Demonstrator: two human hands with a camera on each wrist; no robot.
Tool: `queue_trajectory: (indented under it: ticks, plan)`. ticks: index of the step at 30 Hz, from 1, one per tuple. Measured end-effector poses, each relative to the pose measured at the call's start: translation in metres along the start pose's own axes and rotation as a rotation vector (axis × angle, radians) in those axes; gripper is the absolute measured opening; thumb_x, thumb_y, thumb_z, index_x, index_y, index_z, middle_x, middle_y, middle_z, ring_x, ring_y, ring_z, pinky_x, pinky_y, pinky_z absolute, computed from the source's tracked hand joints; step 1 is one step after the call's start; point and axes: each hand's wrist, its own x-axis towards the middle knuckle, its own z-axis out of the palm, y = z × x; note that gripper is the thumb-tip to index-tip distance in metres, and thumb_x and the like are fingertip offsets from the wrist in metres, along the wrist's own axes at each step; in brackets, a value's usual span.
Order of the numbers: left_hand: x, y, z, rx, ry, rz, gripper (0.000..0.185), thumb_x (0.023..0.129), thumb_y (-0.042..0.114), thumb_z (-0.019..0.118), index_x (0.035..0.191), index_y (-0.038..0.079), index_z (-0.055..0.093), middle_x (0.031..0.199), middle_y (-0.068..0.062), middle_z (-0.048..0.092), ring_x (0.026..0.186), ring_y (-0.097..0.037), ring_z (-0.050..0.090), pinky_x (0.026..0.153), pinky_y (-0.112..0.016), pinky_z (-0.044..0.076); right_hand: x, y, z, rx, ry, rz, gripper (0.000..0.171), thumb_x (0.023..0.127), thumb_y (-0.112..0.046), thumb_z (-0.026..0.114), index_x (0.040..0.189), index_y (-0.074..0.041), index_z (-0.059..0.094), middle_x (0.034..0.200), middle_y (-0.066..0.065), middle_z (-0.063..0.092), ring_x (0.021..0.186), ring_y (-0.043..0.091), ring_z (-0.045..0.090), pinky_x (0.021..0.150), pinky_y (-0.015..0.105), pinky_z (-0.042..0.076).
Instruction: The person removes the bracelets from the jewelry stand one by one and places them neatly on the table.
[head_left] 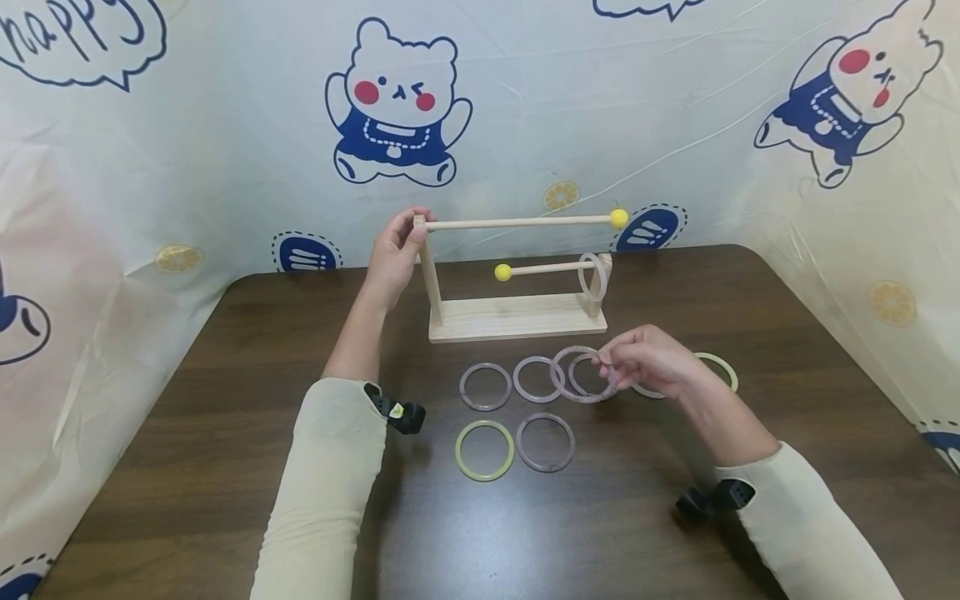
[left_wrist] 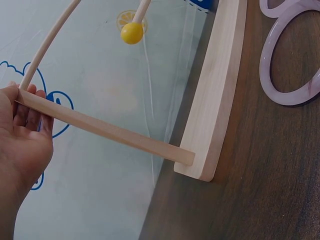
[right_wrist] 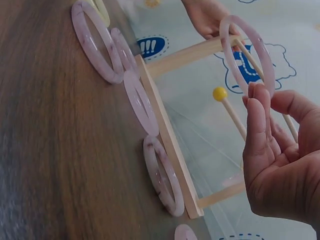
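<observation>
At frame center, the left hand [head_left: 395, 254] grips the wooden rack [head_left: 517, 317] post; the right hand [head_left: 648, 360] pinches a pale purple bangle [head_left: 581, 375] above the tabletop [head_left: 187, 467].

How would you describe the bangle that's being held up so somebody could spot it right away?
Start at the wooden rack on the dark table, then look just in front of its right end, where the right hand is. The pale purple bangle pinched in its fingertips is the one. Unlike the other rings, which lie flat on the table, it is lifted and tilted, overlapping a flat one.
</observation>
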Motion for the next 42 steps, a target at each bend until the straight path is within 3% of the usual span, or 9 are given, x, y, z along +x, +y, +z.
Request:
queue_trajectory:
  ticks: [5, 14, 23, 29, 38, 42]
  plan:
    - [0.000, -0.001, 0.000, -0.003, -0.001, 0.003, 0.033, 0.095, 0.022, 0.047, 0.125, 0.007, 0.050, 0.124, -0.005, 0.054, 0.116, -0.014, 0.045, 0.101, -0.030, 0.034, -0.004, 0.002, -0.006, -0.037, -0.040, 0.028, 0.026, 0.082, 0.006, 0.046, 0.080, -0.004, 0.071, 0.069, 0.006, 0.066, 0.055, 0.008, 0.060, 0.052, 0.021, 0.051]
    - [0.001, -0.001, 0.000, -0.002, 0.001, 0.008, 0.034, 0.095, 0.023, 0.048, 0.125, 0.006, 0.051, 0.123, -0.005, 0.054, 0.117, -0.014, 0.045, 0.101, -0.030, 0.033, -0.008, 0.009, -0.014, -0.097, -0.101, 0.043, 0.016, 0.085, 0.002, 0.054, 0.090, 0.013, 0.065, 0.068, 0.007, 0.065, 0.054, 0.009, 0.058, 0.053, 0.022, 0.051]
    - [0.000, -0.001, 0.000, 0.004, -0.005, 0.017, 0.034, 0.096, 0.022, 0.048, 0.125, 0.006, 0.050, 0.123, -0.006, 0.054, 0.116, -0.015, 0.046, 0.100, -0.030, 0.034, -0.010, 0.013, -0.020, -0.135, -0.188, 0.053, 0.019, 0.086, 0.004, 0.050, 0.092, 0.019, 0.061, 0.068, 0.008, 0.065, 0.053, 0.008, 0.058, 0.053, 0.023, 0.052]
    - [0.001, -0.001, -0.001, 0.001, -0.006, 0.024, 0.034, 0.096, 0.021, 0.048, 0.125, 0.004, 0.050, 0.123, -0.006, 0.054, 0.116, -0.015, 0.046, 0.100, -0.030, 0.034, -0.012, 0.016, -0.023, -0.155, -0.262, 0.052, 0.018, 0.084, 0.005, 0.051, 0.089, 0.017, 0.063, 0.067, 0.006, 0.064, 0.054, 0.007, 0.058, 0.052, 0.021, 0.051]
    - [0.001, -0.001, 0.000, -0.010, 0.002, 0.017, 0.033, 0.096, 0.020, 0.048, 0.124, 0.004, 0.051, 0.122, -0.006, 0.055, 0.116, -0.015, 0.046, 0.100, -0.029, 0.034, -0.014, 0.020, -0.025, -0.188, -0.272, 0.047, 0.021, 0.081, 0.007, 0.051, 0.090, 0.026, 0.055, 0.079, 0.013, 0.057, 0.055, 0.007, 0.058, 0.051, 0.020, 0.050]
    - [0.001, -0.001, 0.000, -0.018, 0.002, 0.015, 0.032, 0.096, 0.019, 0.048, 0.124, 0.005, 0.051, 0.122, -0.006, 0.055, 0.117, -0.014, 0.046, 0.100, -0.028, 0.034, -0.015, 0.022, -0.024, -0.203, -0.273, 0.068, 0.025, 0.080, 0.006, 0.050, 0.092, 0.029, 0.052, 0.074, 0.011, 0.061, 0.054, 0.006, 0.058, 0.051, 0.020, 0.050]
